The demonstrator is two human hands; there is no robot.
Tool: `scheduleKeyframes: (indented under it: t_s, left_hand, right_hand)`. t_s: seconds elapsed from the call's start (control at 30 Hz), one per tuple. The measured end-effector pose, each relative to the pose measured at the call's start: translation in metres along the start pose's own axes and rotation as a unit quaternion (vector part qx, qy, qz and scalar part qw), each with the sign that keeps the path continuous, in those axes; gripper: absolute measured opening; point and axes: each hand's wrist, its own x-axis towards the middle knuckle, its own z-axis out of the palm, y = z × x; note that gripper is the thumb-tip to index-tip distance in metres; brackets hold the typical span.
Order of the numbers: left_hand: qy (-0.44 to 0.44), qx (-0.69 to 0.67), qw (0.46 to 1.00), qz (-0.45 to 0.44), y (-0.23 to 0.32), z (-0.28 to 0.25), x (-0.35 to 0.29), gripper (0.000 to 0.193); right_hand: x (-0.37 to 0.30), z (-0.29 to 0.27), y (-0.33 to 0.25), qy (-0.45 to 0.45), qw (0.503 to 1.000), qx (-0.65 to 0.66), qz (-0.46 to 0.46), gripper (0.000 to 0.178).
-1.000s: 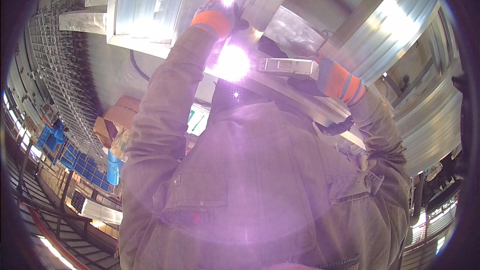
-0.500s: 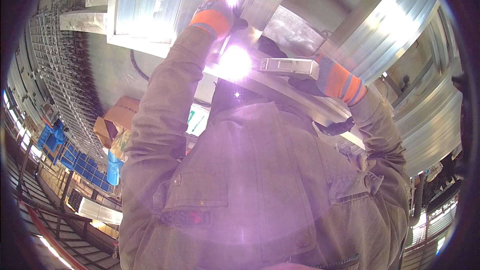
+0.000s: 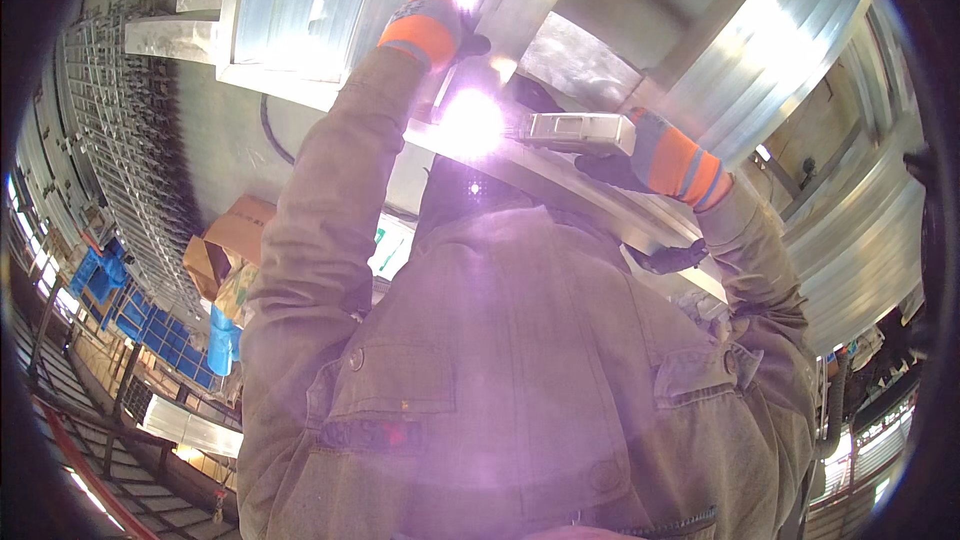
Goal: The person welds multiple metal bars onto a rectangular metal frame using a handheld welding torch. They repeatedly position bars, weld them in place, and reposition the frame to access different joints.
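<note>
My right hand [image 3: 665, 158], in a grey glove with an orange band, is closed round a welding torch [image 3: 580, 132] with a boxy light-grey body. The torch points left into a glaring welding arc [image 3: 472, 124], which hides its tip and the spot beneath it. The arc burns at the edge of a long metal beam [image 3: 590, 185]. My left hand [image 3: 428, 32], gloved alike, is beyond the arc against a shiny ribbed metal panel [image 3: 310, 15]. Its fingers look curled, with one dark finger sticking out to the right. Glare conceals what they grip.
More ribbed metal [image 3: 775, 25] extends at the right. Racked metal lengths [image 3: 125, 160] stand at the left, near an open cardboard box [image 3: 240, 230]. A dark cable [image 3: 270, 130] hangs below the panel. A dark object [image 3: 668, 259] sits under the beam beside my right forearm.
The torch and my right hand have shifted very slightly left and up. My left hand keeps nearly the same place, and the arc still burns.
</note>
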Motion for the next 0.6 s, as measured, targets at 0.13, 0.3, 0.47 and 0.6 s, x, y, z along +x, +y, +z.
scheduleKeyframes:
  t_s: [0.13,0.3,0.47,0.6]
  left_hand:
    - [0.032,0.000,0.999,-0.004,0.004,-0.001,-0.008,0.053]
    - [0.069,-0.090,0.993,-0.016,0.013,0.006,-0.037,0.061]
    - [0.336,-0.001,0.933,0.131,0.045,0.044,-0.075,0.056]
    - [0.150,-0.208,0.941,0.222,0.119,0.076,-0.079,0.066]
  right_hand:
    - [-0.028,-0.021,-0.057,0.012,0.996,0.092,0.010,0.039]
    - [-0.123,-0.035,-0.133,0.204,0.974,0.083,0.048,0.032]
    - [-0.223,0.013,-0.151,0.469,0.873,0.083,0.103,0.028]
    - [-0.263,0.069,-0.149,0.578,0.806,-0.084,0.098,0.019]
